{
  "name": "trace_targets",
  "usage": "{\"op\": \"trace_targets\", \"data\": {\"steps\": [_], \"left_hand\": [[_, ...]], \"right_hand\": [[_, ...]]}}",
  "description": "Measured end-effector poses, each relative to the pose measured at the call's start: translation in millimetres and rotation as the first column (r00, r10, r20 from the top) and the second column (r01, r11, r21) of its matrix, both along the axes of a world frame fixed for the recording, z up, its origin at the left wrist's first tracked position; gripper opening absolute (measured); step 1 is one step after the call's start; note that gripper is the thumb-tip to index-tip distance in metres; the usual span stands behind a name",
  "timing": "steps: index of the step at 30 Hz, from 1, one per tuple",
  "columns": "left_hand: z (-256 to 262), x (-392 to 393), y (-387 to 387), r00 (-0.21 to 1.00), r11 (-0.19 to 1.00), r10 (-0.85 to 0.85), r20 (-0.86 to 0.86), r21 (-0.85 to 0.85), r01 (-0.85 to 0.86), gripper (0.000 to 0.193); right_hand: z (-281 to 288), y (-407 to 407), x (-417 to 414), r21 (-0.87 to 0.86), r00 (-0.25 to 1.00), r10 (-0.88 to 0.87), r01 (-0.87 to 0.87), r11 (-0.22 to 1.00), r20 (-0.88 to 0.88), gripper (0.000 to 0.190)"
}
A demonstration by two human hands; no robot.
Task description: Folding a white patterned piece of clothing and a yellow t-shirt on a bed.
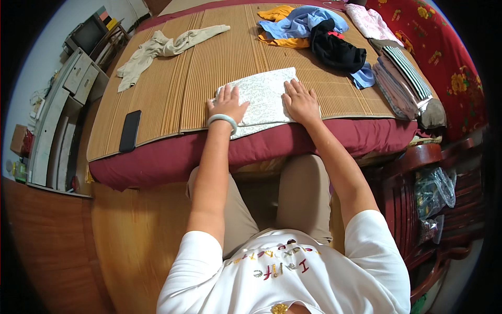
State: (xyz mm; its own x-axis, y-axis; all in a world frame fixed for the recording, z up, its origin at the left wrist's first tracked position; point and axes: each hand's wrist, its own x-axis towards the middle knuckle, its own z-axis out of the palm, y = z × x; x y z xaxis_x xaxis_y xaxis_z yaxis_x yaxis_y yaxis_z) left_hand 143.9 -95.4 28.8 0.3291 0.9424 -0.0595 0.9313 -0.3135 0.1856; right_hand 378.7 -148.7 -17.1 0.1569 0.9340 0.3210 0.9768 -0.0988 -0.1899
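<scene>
A white cloth with a fine grey-green pattern [262,98] lies folded and flat at the near edge of a bed covered by a bamboo mat [204,70]. On the cloth's left part rests my left hand [229,105], palm down with fingers spread, a pale bangle on its wrist. Flat on the right part is my right hand [301,101], its fingers also apart. Neither hand grips the fabric. The cloth's front edge reaches over the dark red bedding [266,140].
Left on the mat are a black phone [130,131] and a crumpled beige garment [157,49]. Blue [302,21], orange and black [333,47] clothes lie heaped at the far right, beside a folded stack [400,84]. A dark red wooden chair [427,153] stands at right.
</scene>
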Motion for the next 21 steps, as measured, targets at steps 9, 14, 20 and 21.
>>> {"op": "trace_targets", "data": {"steps": [9,14,20,21], "left_hand": [[-5,-39,-12,0.934,0.899,-0.166,0.316,0.438,0.012,0.032],[10,-40,-40,0.827,0.866,-0.442,0.346,0.404,0.294,0.024],[3,-50,-38,0.868,0.86,-0.399,0.297,0.45,0.241,0.019],[5,-52,-40,0.864,0.836,-0.415,0.285,0.495,0.238,0.016]], "right_hand": [[-2,1,0,0.028,1.0,0.002,-0.002,1.0,0.006,0.054],[-3,0,2,0.021,1.0,-0.012,0.012,1.0,0.004,0.054],[-4,3,1,0.03,1.0,-0.014,0.014,0.999,0.012,0.053],[-5,2,2,0.035,1.0,-0.017,0.016,0.999,0.007,0.053]]}}
